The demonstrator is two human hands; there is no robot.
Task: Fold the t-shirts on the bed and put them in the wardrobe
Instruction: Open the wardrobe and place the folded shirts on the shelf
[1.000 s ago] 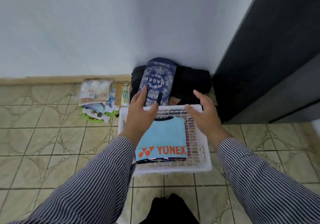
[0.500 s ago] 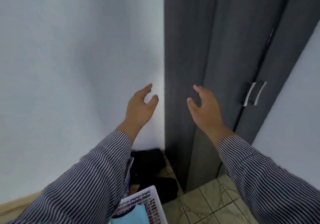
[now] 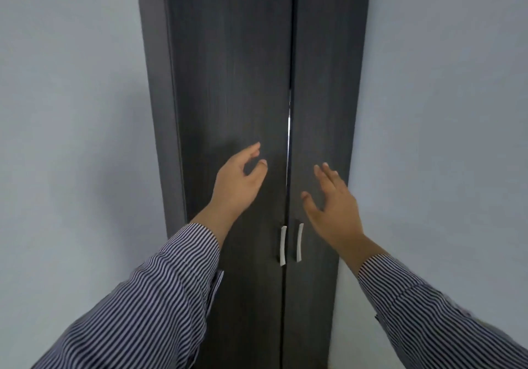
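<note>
Wardrobe [image 3: 234, 82] between two walls, left hand [image 3: 237, 185] before left door, right hand [image 3: 334, 211] before right door, handles [image 3: 291, 244] below the hands

wardrobe [image 3: 234, 82]: dark grey board with a faint vertical wood grain, matt, smooth, filling the middle of the frame.
handles [image 3: 283, 245]: two pale curved bars at lower centre, smooth, with a dull metallic or plastic sheen; which one could not be told.
walls [image 3: 71, 111]: pale painted surface at left and right of the frame, matt and even.
sleeves [image 3: 160, 305]: thin woven cloth with fine dark and white stripes, matt, softly creased, at the lower corners.
</note>
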